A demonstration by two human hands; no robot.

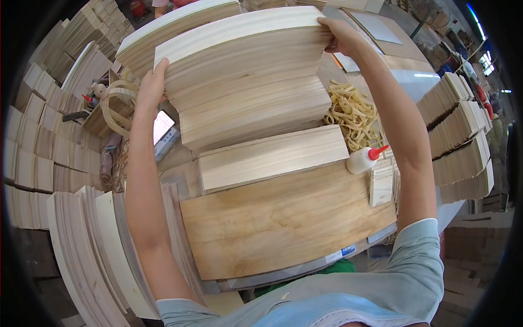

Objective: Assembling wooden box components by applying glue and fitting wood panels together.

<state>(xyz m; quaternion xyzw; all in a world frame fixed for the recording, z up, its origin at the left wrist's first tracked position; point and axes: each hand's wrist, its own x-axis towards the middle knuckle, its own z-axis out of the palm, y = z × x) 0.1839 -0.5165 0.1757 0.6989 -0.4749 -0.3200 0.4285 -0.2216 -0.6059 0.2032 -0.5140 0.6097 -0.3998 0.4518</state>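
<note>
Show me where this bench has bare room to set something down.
The broad brown board has bare room, bordered by the pale plank beyond and small slats at its far right. Crowded: farther back, the wooden stack between left hand and right hand; rightward, yellow bands and white bottle.

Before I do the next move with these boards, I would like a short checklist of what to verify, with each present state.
1. Left grip at left end of board stack: ok.
2. Right grip at its right end: ok.
3. Board stack's left edges flush: not ok, they look stepped.
4. Phone clear of left forearm: cannot tell, they appear close.
5. White bottle apart from both grips: ok.
</note>
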